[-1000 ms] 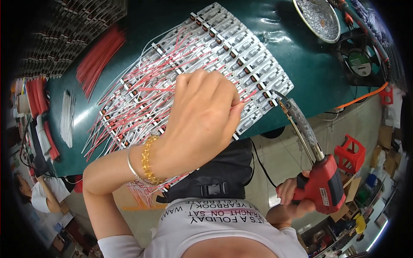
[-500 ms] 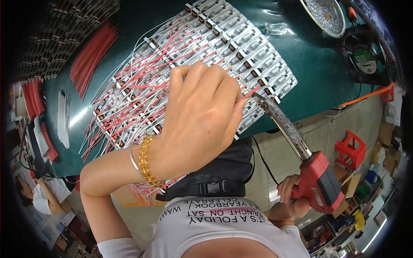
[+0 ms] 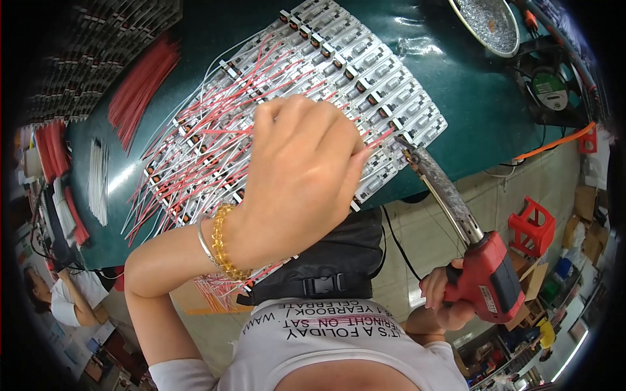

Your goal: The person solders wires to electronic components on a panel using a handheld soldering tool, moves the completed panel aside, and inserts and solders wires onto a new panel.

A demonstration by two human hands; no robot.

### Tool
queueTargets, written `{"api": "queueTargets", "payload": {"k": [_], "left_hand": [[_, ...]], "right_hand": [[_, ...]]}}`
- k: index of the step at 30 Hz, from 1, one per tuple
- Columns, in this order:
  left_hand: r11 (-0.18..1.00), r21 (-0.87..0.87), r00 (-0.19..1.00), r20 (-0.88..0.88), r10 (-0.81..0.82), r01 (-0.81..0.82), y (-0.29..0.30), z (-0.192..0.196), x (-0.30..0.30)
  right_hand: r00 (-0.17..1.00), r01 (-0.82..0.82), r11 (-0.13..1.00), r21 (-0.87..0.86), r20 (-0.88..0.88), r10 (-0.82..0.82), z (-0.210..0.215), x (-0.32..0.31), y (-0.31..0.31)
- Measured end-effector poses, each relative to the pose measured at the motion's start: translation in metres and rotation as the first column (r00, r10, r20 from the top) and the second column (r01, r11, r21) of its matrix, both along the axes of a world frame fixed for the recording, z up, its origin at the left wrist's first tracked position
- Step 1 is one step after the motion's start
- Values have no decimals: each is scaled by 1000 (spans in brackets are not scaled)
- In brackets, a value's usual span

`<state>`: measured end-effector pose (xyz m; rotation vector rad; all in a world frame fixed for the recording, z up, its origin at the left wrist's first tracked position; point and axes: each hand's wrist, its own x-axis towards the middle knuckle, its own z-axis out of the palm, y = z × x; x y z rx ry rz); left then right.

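My left hand (image 3: 303,169) is closed over the array of small clear-and-white electrical modules, pinching a red wire (image 3: 383,137) between thumb and fingers. The wire's end reaches right to a module near the array's right side. My right hand (image 3: 447,300) grips the handle of a red-and-black soldering gun (image 3: 489,277). Its long grey barrel points up and left, and the dark tip is close to the wire's end; whether they touch I cannot tell. Red and white wires spread from the modules (image 3: 365,49) on the left. My left hand hides the middle of the array.
Bundles of red wires (image 3: 140,91) and white wires (image 3: 98,182) lie on the green table (image 3: 456,98). A round metal dish (image 3: 489,25) stands at the far right, near a black fan (image 3: 551,88). More modules are at the far left. A red stool (image 3: 531,227) stands on the floor.
The soldering gun has shifted slightly right, its tip drawing a little away from the module. My left hand has moved slightly left, still pinching the red wire.
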<state>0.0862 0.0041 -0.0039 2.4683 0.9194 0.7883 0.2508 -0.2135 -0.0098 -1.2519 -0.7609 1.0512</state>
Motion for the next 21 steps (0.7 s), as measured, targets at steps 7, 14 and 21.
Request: {"api": "queueTargets", "payload": {"k": [7, 14, 21], "left_hand": [[987, -146, 996, 71, -52, 62, -7, 13, -3], [995, -86, 998, -8, -58, 57, -9, 6, 2], [992, -65, 994, -10, -108, 107, -8, 3, -1]], "right_hand": [[996, 54, 998, -42, -65, -56, 7, 2, -9], [998, 59, 998, 2, 10, -59, -2, -3, -14], [995, -101, 994, -47, 19, 102, -10, 11, -23]]}}
